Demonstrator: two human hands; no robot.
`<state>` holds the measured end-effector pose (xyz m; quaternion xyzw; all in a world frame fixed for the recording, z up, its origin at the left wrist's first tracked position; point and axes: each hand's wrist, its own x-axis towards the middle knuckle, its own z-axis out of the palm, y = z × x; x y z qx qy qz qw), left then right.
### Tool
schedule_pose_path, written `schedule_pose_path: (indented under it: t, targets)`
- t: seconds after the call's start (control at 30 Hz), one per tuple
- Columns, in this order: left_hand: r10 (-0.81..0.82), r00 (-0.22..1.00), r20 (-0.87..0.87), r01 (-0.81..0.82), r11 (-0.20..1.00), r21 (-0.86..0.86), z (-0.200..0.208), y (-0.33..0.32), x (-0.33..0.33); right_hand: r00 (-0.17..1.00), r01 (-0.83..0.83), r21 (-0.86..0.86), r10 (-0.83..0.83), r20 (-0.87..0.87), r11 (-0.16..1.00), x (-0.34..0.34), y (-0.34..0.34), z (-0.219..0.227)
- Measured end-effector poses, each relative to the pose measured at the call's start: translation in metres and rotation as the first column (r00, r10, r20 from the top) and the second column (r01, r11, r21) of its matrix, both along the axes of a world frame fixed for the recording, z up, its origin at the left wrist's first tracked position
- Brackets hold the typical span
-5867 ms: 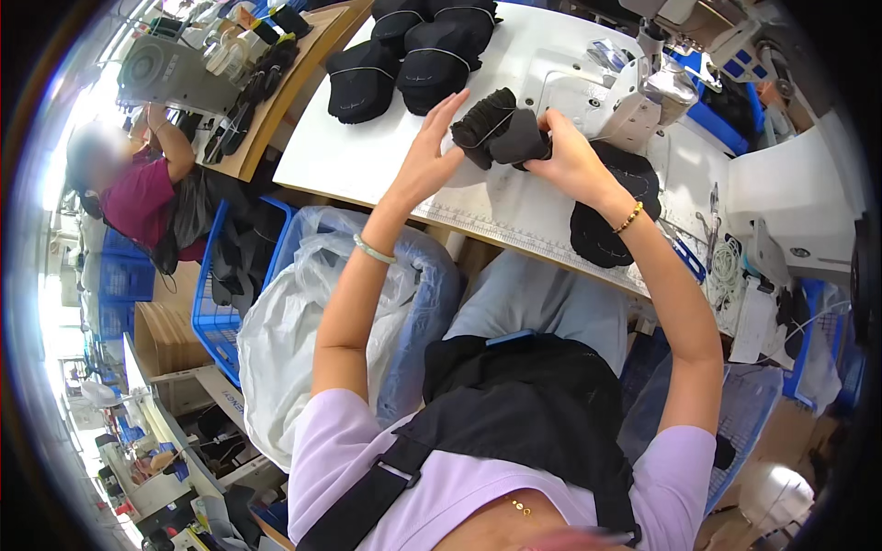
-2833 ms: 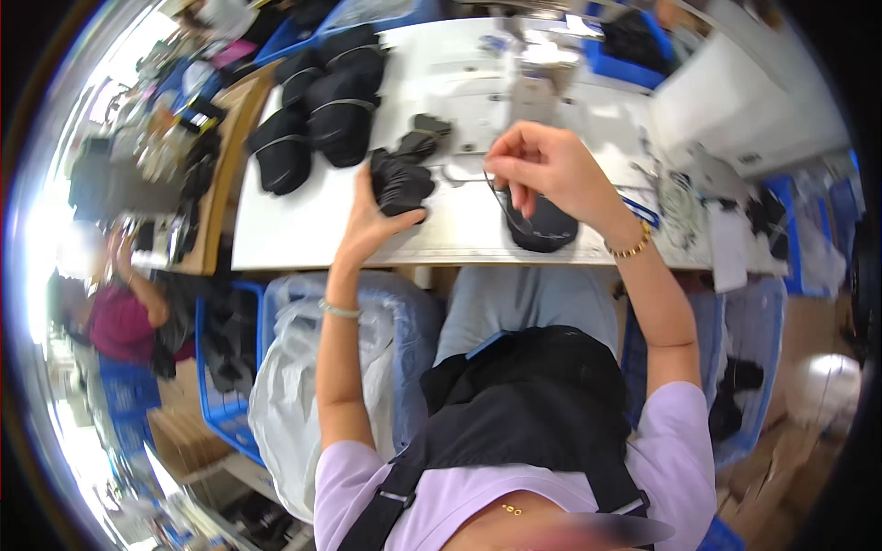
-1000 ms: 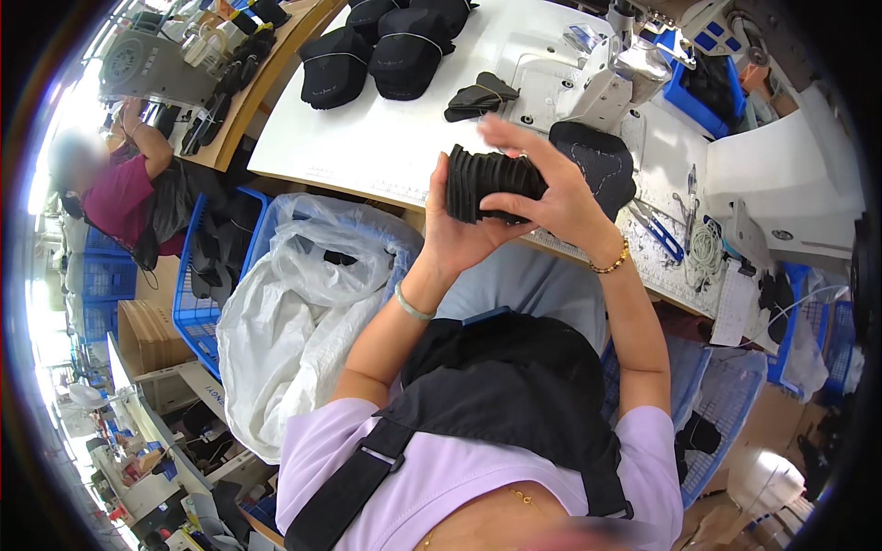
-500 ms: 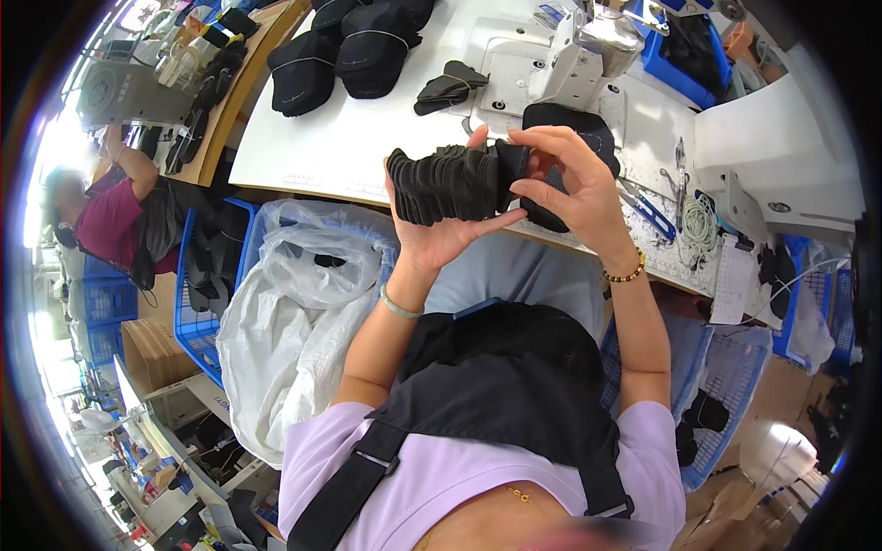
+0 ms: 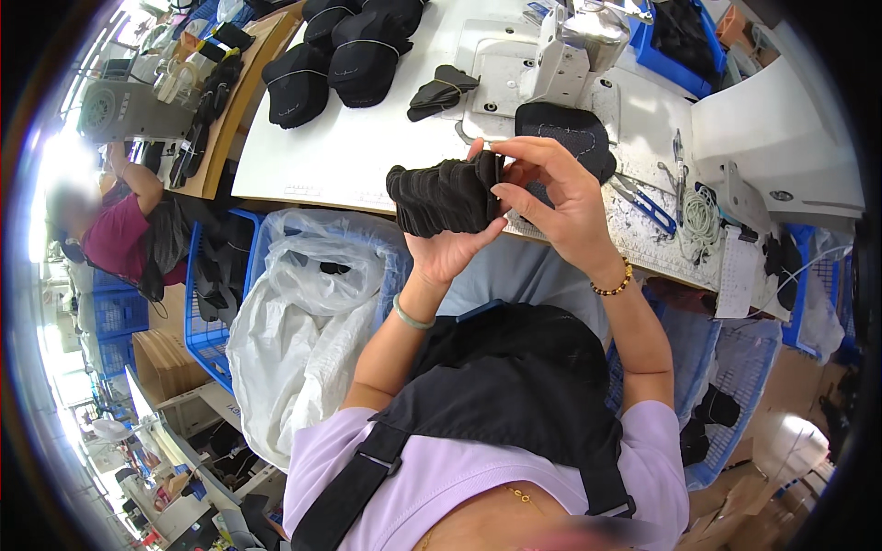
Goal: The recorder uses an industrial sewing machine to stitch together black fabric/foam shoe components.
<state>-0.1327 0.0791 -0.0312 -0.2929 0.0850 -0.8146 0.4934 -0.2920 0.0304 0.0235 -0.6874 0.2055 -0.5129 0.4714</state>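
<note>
A black stack [image 5: 441,197] is clasped by the left grip [image 5: 447,254] and pinched by the right grip [image 5: 565,207] over the bench's [image 5: 354,151] near edge.

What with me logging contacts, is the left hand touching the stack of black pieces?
Touching. The head view shows the stack of black pieces resting in the left hand, its lower edges against the palm with no gap.

With both forearms [image 5: 641,344] stretched forward, the left hand [image 5: 446,255] is cupped palm-up and the right hand [image 5: 568,209] is curled close beside it.
</note>
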Motion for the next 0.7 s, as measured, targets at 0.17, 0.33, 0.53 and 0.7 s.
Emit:
schedule_pose_path:
  t: [0.17, 0.33, 0.53, 0.7]
  targets:
    - [0.01, 1.0, 0.026, -0.01, 1.0, 0.011, 0.001, 0.003, 0.003, 0.994, -0.048, 0.127, 0.035, 0.105, 0.991, 0.005, 0.006, 0.007]
    - [0.024, 0.991, 0.129, -0.034, 0.996, 0.081, 0.006, 0.012, 0.005, 0.975, -0.084, -0.051, 0.072, -0.211, 0.995, -0.008, -0.011, 0.006]
    - [0.077, 0.888, 0.454, -0.192, 0.958, 0.212, 0.013, 0.012, 0.008, 0.971, -0.235, 0.267, 0.24, 0.015, 0.935, -0.01, -0.016, 0.0]
    - [0.035, 0.886, 0.462, -0.161, 0.958, 0.236, 0.03, 0.013, 0.007, 0.967, -0.255, 0.331, 0.248, 0.063, 0.909, -0.012, -0.021, -0.001]
